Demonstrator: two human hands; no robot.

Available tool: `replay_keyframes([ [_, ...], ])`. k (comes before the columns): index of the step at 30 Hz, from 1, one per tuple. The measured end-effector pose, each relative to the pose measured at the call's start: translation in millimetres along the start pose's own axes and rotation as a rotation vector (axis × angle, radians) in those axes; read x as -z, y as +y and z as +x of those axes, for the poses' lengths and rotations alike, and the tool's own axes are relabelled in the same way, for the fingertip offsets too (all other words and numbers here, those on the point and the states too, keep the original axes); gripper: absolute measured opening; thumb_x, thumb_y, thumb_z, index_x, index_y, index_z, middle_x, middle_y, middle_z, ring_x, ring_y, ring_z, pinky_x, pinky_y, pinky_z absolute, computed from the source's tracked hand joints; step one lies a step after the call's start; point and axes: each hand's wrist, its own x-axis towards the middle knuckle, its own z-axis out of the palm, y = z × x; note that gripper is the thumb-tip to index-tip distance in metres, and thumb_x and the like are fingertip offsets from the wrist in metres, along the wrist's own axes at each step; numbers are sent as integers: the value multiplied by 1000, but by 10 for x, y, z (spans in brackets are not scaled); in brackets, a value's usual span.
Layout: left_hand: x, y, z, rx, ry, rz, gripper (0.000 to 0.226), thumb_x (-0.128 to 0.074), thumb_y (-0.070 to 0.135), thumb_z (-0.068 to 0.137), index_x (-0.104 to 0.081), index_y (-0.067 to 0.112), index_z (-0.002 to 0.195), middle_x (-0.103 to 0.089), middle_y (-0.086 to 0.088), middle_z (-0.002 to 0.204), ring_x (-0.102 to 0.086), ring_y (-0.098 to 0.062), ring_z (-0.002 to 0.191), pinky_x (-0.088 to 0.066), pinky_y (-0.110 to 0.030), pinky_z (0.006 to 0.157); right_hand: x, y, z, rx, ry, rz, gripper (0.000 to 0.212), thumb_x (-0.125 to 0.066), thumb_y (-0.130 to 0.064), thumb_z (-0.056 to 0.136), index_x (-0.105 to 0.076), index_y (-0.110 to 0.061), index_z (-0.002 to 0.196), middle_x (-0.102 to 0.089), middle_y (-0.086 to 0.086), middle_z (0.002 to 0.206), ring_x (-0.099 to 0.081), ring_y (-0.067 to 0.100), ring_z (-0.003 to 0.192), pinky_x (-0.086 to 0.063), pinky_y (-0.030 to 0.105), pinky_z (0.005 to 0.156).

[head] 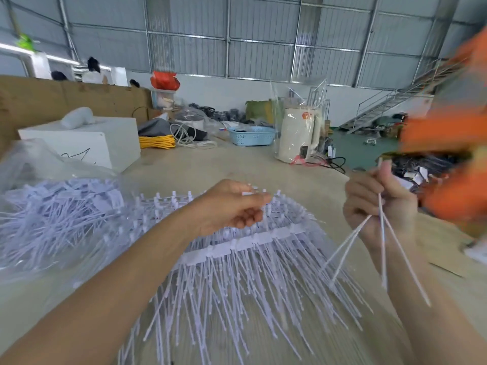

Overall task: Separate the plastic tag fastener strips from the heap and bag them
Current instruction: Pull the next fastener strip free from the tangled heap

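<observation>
A heap of white plastic tag fastener strips [250,272] lies spread on the table in front of me, joined in comb-like rows. My left hand [232,206] reaches over the heap's far edge, fingertips pinched on a fastener head still attached to a row. My right hand [379,206] is raised to the right of the heap, closed around several separated fastener strips [384,248] that hang down from the fist. At the left lies a clear plastic bag [52,214] filled with loose fasteners.
A white box [87,140] stands at the back left, a blue basket [251,135] and a white kettle wrapped in plastic [299,135] farther back. A blurred person in orange [448,154] stands at the right. Cardboard wall [52,96] runs along the back left.
</observation>
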Motion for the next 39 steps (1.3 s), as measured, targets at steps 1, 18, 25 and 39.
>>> replay_keyframes([
  [1,-24,-12,7,-17,-7,32,19,-64,24,86,-59,14,72,-62,0,57,-52,-8,46,-40,-15,43,-31,84,5,-67,-32,-83,29,-79,-17,68,-50,-16,68,-33,-8,50,-23,0,44,-30,10,32],
  [18,-161,120,-51,-148,-49,345,11,-42,15,75,-45,7,81,-52,-11,75,-59,-15,58,-39,-32,62,-155,691,-45,41,-56,-1171,35,-79,-25,62,-55,-12,86,-62,-2,59,-45,7,40,-35,17,38],
  [25,-278,121,-74,-176,-4,384,36,-52,56,85,-47,21,92,-62,-1,83,-64,-10,64,-46,-29,64,-178,645,-35,155,11,-1073,22,-63,-9,86,-61,-25,100,-55,-1,58,-45,10,41,-34,18,38],
  [39,-895,33,-177,-198,-74,29,5,-51,21,96,-48,17,96,-50,3,60,-44,-5,38,-41,-19,41,-630,322,227,459,407,-811,20,-61,-6,90,-47,-11,78,-47,-7,47,-41,7,40,-35,16,41],
])
